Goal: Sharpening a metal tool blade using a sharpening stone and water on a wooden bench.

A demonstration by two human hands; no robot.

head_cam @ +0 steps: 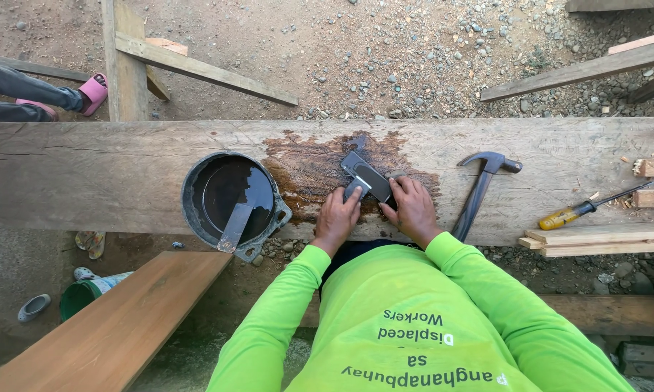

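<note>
2 hands press a dark flat blade [367, 176] on a wet plank [87, 174]: left hand [336, 218] and right hand [413, 210] both gripping it. Pan of water [229, 197] left, hammer [479, 192] right.

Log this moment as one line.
left hand and right hand: pressing blade on wet plank | pan left | hammer right

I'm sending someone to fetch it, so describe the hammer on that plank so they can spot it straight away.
Start at the long weathered plank lying across the gravel, with a dark wet stain near its middle. Just beyond the right hand, on the dry wood, lies the hammer. It is all dark metal with a curved claw head pointing away, unlike the yellow-handled screwdriver farther right.
</note>
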